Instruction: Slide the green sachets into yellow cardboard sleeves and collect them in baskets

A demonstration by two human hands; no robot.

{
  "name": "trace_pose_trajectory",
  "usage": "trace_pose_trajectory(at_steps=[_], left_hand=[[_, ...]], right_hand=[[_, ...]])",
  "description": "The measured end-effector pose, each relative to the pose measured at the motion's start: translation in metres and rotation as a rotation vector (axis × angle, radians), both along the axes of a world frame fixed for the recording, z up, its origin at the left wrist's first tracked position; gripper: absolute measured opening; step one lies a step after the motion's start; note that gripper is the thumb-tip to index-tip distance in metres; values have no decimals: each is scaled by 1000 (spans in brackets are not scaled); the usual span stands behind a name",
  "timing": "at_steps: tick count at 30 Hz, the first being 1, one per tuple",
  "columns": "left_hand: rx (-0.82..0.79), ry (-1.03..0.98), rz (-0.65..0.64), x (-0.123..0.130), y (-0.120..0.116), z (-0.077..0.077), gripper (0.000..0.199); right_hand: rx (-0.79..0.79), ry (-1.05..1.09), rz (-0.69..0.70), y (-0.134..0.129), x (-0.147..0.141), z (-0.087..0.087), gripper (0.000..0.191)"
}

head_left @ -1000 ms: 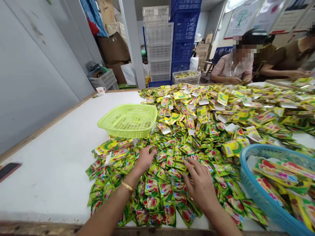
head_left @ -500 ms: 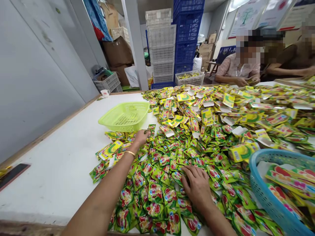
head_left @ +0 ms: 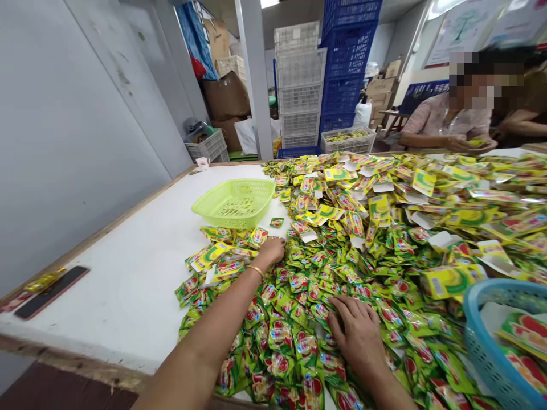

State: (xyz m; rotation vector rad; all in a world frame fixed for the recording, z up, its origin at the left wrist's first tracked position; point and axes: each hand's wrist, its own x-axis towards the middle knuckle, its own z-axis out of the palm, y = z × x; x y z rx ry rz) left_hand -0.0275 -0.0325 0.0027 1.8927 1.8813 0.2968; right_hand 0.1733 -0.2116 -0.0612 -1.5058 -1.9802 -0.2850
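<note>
The left grip (head_left: 272, 249) is curled down at the upper edge of the green sachets (head_left: 281, 336); whether it pinches one cannot be told. The right grip (head_left: 356, 330) lies palm down on the same spread, thumb held apart from the fingers. One bracelet (head_left: 256, 269) circles the left wrist. The sachets lie under and around both hands, too many to count, with one lone sachet (head_left: 277, 222) beyond the left hand

Just past that hand stands one lime basket (head_left: 233, 222), its slotted bottom showing. At the right edge, one blue basket (head_left: 485, 341) holds printed boxes. More yellow boxes (head_left: 380, 208) are heaped across the far side, uncounted

The bench (head_left: 141, 245) is white with a wooden edge, carrying one cup (head_left: 203, 163) at its far corner and one phone (head_left: 53, 291) at left, beside a yellow packet (head_left: 47, 280)

Behind it, one white crate (head_left: 348, 145) contains yellow packets, near five stacked white crates (head_left: 300, 99) and a blue crate stack (head_left: 348, 57). Two people sit opposite, the nearer in a pink top (head_left: 427, 117)
</note>
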Motion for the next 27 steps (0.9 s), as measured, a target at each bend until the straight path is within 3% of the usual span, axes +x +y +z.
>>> trace_pose_trajectory(at_steps=[7, 9, 12, 15, 18, 22, 25, 27], left_hand=[[193, -428, 274, -27, -49, 1, 38], [201, -556, 333, -35, -61, 0, 40], [149, -972, 449, -41, -74, -8, 40], [81, -1302, 493, -41, -82, -19, 38], [69, -1349, 476, -41, -85, -25, 43], [60, -1454, 433, -49, -83, -21, 47], [42, -1537, 464, -54, -79, -17, 46], [-15, -1572, 472, -55, -79, -17, 46]], right_hand=[[14, 28, 47, -2, 4, -2, 24], [57, 40, 61, -4, 2, 6, 23], [102, 56, 98, 5, -5, 30, 22], [3, 10, 89, 37, -17, 59, 26], [-206, -125, 3, 86, -30, 77, 32], [-337, -252, -58, 148, -43, 76, 44], [-426, -346, -84, 179, -51, 67, 51], [-476, -407, -84, 193, -55, 62, 45]])
